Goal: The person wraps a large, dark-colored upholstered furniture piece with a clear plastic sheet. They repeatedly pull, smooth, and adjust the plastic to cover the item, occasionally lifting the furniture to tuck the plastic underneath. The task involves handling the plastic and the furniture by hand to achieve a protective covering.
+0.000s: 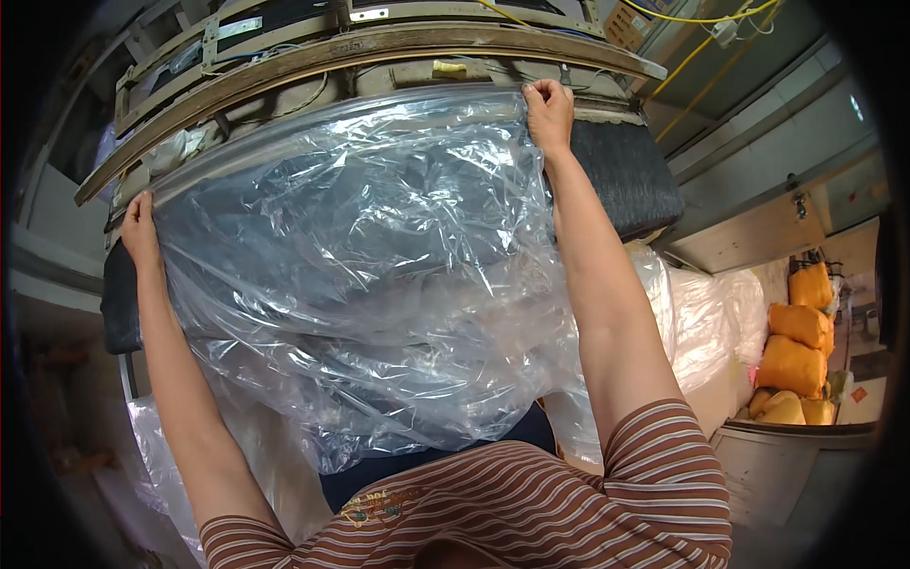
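Large clear crinkled plastic bag [379,275]: probably light, limp, slippery, easy to tear; you'd do best pinching its top edge at corners. Spread over dark padded cushion [626,175] (upholstered piece, likely heavy, stiff), spanning between your raised arms. Your right hand [549,109] closed on bag's upper right edge. Your left hand [139,230] pinching its left edge, lower down.

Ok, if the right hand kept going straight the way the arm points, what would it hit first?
Probably the curved wooden frame just beyond the right hand, which grips the clear plastic sheet at its top edge. Depth is hard to judge in this view.
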Action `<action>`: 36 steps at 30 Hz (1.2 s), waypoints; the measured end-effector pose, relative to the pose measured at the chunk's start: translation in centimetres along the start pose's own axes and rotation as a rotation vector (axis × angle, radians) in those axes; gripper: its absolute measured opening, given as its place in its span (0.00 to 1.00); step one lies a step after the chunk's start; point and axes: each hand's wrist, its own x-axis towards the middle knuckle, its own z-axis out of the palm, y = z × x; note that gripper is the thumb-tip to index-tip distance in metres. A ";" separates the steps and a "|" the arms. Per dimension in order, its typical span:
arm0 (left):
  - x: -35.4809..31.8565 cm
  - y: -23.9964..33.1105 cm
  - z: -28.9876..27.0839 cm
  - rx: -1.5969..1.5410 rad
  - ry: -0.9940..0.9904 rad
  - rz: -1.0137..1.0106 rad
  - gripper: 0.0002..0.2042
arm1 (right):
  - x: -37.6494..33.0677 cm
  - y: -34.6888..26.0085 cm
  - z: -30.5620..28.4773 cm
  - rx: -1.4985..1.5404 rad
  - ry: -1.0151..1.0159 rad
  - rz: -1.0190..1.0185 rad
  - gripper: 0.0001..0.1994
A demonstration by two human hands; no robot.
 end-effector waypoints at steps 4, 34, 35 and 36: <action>1.4 -0.1 1.5 0.012 0.025 -0.027 0.13 | 0.5 0.0 0.2 -0.111 -0.005 -0.015 0.10; -3.2 1.9 -13.9 0.409 -0.030 0.180 0.16 | -4.8 -5.3 -8.8 0.225 -0.630 0.094 0.13; -4.4 1.6 -14.6 0.437 -0.041 0.160 0.16 | -5.7 -6.0 -10.1 0.470 -0.708 0.265 0.13; -4.9 1.3 -16.9 0.489 -0.059 0.142 0.16 | -6.9 -7.6 -11.0 0.580 -0.756 0.322 0.13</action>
